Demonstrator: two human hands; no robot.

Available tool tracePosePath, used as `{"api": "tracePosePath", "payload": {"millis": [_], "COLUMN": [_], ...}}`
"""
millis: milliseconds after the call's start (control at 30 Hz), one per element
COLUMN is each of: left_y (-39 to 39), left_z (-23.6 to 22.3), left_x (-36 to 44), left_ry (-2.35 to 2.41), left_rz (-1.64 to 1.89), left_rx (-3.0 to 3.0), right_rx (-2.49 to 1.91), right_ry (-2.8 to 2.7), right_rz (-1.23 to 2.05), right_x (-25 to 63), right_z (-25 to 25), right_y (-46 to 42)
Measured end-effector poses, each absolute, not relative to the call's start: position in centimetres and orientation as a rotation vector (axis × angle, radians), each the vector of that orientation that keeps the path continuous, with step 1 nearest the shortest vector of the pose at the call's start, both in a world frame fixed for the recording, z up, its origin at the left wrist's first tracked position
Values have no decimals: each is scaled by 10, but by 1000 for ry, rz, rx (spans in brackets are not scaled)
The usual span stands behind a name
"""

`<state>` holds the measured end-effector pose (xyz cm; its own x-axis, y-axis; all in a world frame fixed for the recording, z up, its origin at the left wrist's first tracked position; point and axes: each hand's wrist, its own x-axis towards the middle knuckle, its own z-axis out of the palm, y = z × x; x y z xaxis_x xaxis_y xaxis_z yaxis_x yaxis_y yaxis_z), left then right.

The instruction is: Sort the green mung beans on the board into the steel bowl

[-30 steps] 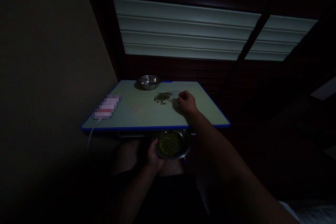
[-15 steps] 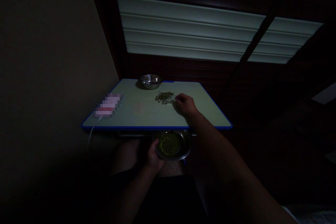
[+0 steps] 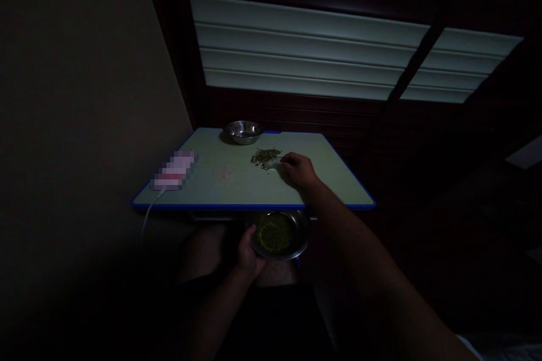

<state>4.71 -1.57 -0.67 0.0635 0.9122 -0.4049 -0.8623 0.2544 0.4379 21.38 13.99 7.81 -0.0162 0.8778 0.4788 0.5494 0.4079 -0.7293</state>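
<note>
My left hand (image 3: 249, 254) is closed on the left rim of a metal bowl (image 3: 302, 242), thumb over the edge. Small green bean-like grains (image 3: 274, 232) lie in this bowl, which sits below the table's front edge, over my lap. Over the table, my right hand (image 3: 300, 168) pinches a small pale, translucent piece (image 3: 274, 163); its exact kind is too dim to make out. That piece touches the right side of a loose pile of greenish-brown grains (image 3: 265, 157) spread on the tabletop.
The pale table (image 3: 203, 194) has a blue edge. A second metal bowl (image 3: 243, 132) stands at its back. At the left lies a blurred-out pink device (image 3: 174, 170) with a white cable (image 3: 147, 217) hanging off the edge. A dark slatted wooden panel (image 3: 296, 101) rises behind.
My right hand has shifted very slightly left with the pale piece, and a few grains at the pile's near edge have moved. My left hand and its bowl stay in place.
</note>
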Motion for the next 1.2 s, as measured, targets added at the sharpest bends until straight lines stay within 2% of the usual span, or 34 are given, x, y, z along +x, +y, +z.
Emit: {"api": "tracePosePath", "payload": {"millis": [367, 1000, 1200], "left_y": [-16, -16, -15], "left_z": [-5, -7, -9], "left_x": [47, 47, 48], "left_ry": [693, 659, 649], "left_rz": [1330, 1328, 1334], "left_rx": [75, 83, 94], "right_rx": [-1317, -1338, -1405], "right_ry": [-1635, -1596, -1622], "right_rz": [356, 470, 393], "right_x": [214, 211, 212], "right_z": [80, 82, 81], "right_y": [138, 136, 136]}}
